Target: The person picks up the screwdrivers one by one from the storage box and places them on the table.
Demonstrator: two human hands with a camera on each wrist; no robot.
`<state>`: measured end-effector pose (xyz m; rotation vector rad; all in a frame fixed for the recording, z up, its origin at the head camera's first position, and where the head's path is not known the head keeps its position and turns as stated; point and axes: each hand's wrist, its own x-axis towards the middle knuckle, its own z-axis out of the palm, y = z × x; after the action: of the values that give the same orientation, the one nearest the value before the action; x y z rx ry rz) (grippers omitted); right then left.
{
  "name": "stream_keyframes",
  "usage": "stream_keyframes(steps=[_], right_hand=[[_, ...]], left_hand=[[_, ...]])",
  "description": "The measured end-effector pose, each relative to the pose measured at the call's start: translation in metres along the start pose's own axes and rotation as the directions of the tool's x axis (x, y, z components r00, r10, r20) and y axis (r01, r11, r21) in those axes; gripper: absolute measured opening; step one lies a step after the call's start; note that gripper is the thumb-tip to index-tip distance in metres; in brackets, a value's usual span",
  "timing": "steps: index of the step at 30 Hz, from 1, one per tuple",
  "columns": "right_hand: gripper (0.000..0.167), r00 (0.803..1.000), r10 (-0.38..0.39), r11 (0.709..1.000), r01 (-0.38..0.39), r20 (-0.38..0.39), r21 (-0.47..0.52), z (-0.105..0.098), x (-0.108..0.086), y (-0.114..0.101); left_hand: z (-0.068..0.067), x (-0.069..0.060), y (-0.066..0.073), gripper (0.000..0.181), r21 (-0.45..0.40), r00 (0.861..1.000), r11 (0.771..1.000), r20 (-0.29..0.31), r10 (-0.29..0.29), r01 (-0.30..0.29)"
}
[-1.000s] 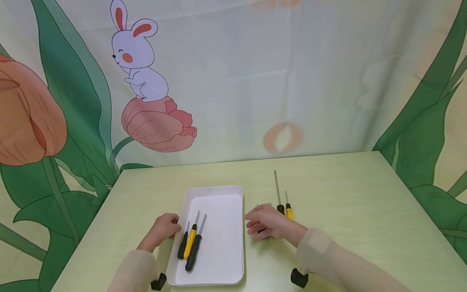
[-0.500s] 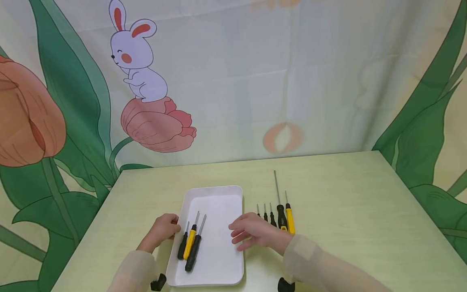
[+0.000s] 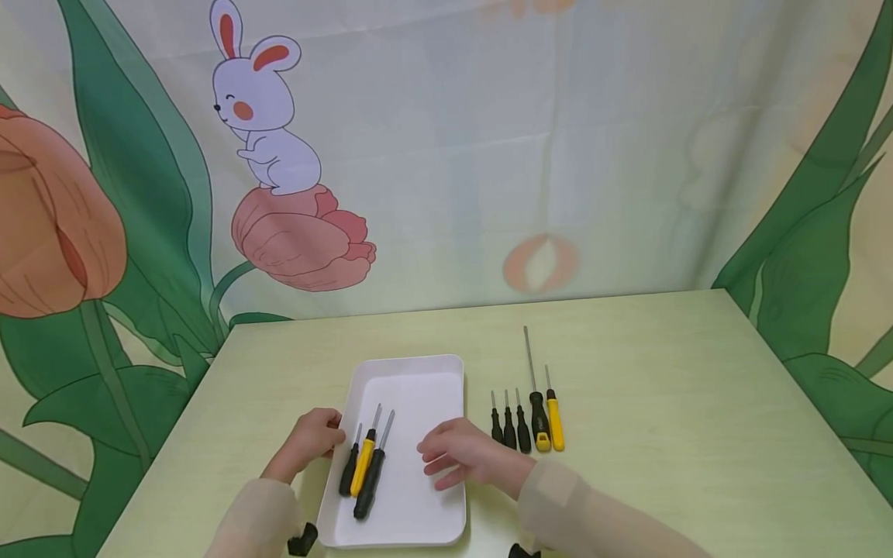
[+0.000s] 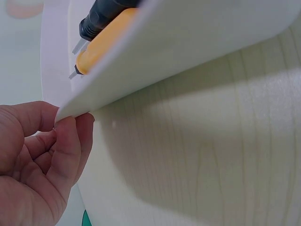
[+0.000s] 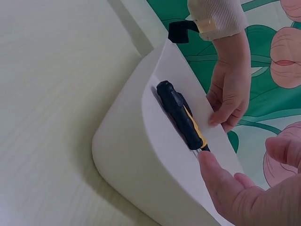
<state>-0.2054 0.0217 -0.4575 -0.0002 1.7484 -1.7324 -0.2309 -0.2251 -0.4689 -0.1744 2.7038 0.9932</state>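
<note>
My left hand (image 3: 314, 434) pinches the left rim of a white tray (image 3: 412, 387) between thumb and fingers, as the left wrist view shows closely. Inside the tray, towards its left side, lie a small black screwdriver (image 3: 349, 470), a yellow screwdriver (image 3: 363, 465) and a longer black screwdriver (image 3: 370, 485). Over the tray's right side hovers my right hand (image 3: 469, 453), fingers spread and loosely bent, with nothing in them. In the right wrist view its fingers (image 5: 216, 181) appear near the screwdrivers, apparently apart from them.
Right of the tray, several screwdrivers lie side by side on the pale wooden table (image 3: 663, 403): three small black screwdrivers (image 3: 509, 430), a long black-and-yellow screwdriver (image 3: 538, 418) and a yellow screwdriver (image 3: 555, 425). A printed curtain (image 3: 446, 155) hangs behind the table's far edge.
My right hand has moved left and slightly nearer, from beside the table's screwdrivers to above the tray, uncovering that row. My left hand and the tray have stayed put.
</note>
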Motion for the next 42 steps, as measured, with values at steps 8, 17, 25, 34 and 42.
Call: stream_keyframes(steps=[8,17,25,34,42], right_hand=[[0.025,0.999,0.032,0.999,-0.032,-0.008,0.006,0.014,0.005,0.003],[0.025,0.998,0.054,0.998,-0.054,-0.039,0.012,0.025,0.01,0.008],[0.023,0.994,0.075,0.997,-0.073,-0.076,0.019,0.032,0.016,0.01],[0.023,0.992,0.087,0.995,-0.083,-0.086,0.052,0.039,0.023,0.016],[0.023,0.992,0.094,0.994,-0.089,-0.088,0.06,0.045,0.027,0.019]], left_hand=[[0.0,0.001,-0.002,0.017,0.003,1.0,1.0,-0.001,-0.01,0.01],[0.001,0.002,-0.003,0.014,0.002,1.0,1.0,-0.003,-0.022,0.022],[0.001,0.004,-0.003,0.013,0.015,0.999,0.999,-0.008,-0.034,0.034],[0.0,0.002,-0.002,0.013,0.003,1.0,1.0,0.0,-0.02,0.02],[0.0,-0.001,0.0,0.014,-0.003,1.0,1.0,0.004,-0.016,0.016]])
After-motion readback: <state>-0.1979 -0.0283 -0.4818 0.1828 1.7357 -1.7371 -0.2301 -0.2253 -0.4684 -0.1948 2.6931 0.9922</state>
